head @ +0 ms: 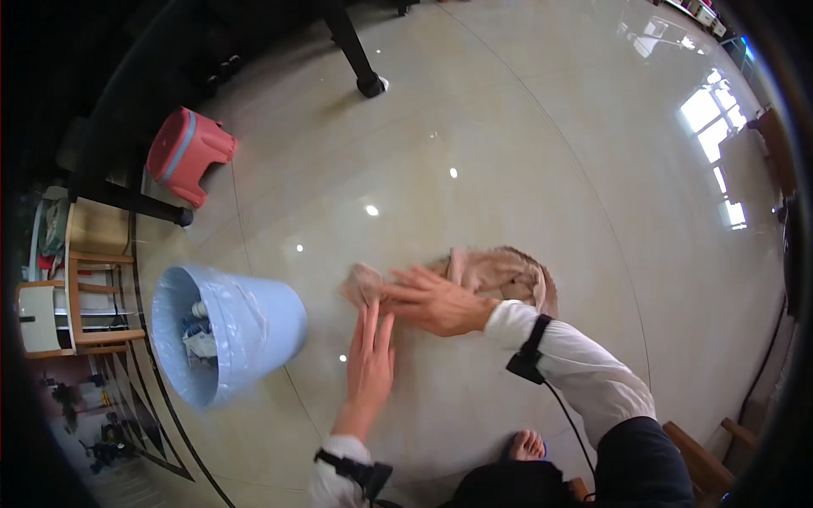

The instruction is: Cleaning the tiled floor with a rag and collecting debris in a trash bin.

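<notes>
A rumpled pinkish-brown cloth (498, 270) lies on the glossy tiled floor, its folds spreading to the right of my hands. A small blurred piece of similar fabric (363, 282) shows beyond my fingertips; my hands hide whether it joins the cloth. My right hand (441, 303) reaches leftward over the cloth's near left part, palm down, with its fingers extended and spread. From below, my left hand (371, 368) points forward with straight fingers, their tips close to the small piece and against the right fingers. Neither hand shows a closed grip.
To the left stands a light blue waste bin (267, 317) with a clear liner and rubbish inside. Farther back are a red plastic stool (197, 149) and black table legs (356, 51). A wooden chair (76, 305) appears at far left. My bare foot (528, 444) is below.
</notes>
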Tool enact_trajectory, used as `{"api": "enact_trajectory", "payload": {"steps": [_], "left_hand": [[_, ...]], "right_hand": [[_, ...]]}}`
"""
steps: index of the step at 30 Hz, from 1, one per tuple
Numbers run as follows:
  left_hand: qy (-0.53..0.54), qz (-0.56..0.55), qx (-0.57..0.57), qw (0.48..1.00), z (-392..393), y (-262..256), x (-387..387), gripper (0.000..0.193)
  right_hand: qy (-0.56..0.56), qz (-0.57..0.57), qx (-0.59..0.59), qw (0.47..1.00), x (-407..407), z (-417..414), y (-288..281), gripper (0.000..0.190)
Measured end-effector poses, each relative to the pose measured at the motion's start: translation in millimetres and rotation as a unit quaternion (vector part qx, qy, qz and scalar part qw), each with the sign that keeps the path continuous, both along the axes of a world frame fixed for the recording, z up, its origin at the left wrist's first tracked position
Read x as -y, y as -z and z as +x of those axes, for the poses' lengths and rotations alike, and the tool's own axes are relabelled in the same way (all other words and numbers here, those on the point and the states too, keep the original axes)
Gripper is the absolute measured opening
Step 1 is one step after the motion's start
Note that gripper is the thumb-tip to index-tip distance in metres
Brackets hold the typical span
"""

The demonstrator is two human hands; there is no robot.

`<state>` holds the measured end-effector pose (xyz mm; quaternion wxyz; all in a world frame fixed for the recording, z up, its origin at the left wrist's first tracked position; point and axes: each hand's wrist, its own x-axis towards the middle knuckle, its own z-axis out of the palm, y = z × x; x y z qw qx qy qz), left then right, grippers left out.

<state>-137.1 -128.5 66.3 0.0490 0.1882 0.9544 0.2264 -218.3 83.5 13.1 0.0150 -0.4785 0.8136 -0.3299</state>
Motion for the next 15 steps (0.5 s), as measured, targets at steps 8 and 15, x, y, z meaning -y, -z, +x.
{"api": "enact_trajectory", "payload": {"steps": [8,15], "left_hand": [[0.116,-0.022,-0.041,0.992,-68,55,15,0.046],[0.076,0.085,-0.043,0.993,-49,73,20,0.043]], "right_hand": [[0.315,0.150,0.018,0.937,-118,81,-25,0.059],[0.337,0.047,0.104,0.935,-124,79,0,0.055]]}}
